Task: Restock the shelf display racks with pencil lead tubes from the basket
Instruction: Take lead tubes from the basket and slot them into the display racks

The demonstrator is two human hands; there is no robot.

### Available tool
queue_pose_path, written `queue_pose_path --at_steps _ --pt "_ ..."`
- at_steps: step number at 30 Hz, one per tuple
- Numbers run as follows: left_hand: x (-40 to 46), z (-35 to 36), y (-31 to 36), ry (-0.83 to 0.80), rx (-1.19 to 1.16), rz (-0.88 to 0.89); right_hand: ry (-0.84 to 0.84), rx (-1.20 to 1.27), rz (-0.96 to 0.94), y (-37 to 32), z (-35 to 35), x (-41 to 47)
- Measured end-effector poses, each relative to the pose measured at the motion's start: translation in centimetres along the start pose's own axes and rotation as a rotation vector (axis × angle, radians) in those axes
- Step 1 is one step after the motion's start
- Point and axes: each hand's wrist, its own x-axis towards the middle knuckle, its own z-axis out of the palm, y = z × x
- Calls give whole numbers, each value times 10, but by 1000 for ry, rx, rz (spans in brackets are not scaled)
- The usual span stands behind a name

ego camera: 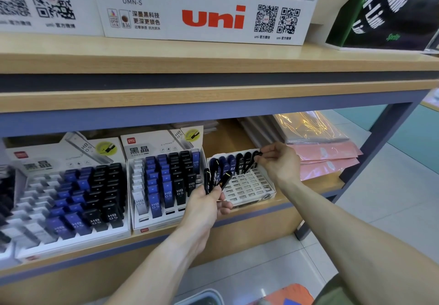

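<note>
My left hand [209, 200] grips a fan of black lead tubes [217, 178]; my right hand [276, 159] – at two o'clock – pinches one tube [257, 154] into the white rack [249, 183]'s back row.

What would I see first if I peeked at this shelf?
The big red uni sign on the top shelf jumps out. Below it, the right hand pushes a black tube into the nearly empty white rack, while the left hand holds several spare tubes.
</note>
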Motion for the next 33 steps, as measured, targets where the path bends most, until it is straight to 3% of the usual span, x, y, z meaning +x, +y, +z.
queue_pose_path --at_steps 9,18,33 --pt "0 -1 -1 1 8 8 47 -120 -23 -4 7 2" --pt "-3 -4 -1 -9 13 18 -41 -298 -167 -4 19 -5" --pt "-6 -6 -3 -40 25 23 -110 -90 30 -11 4 -16"
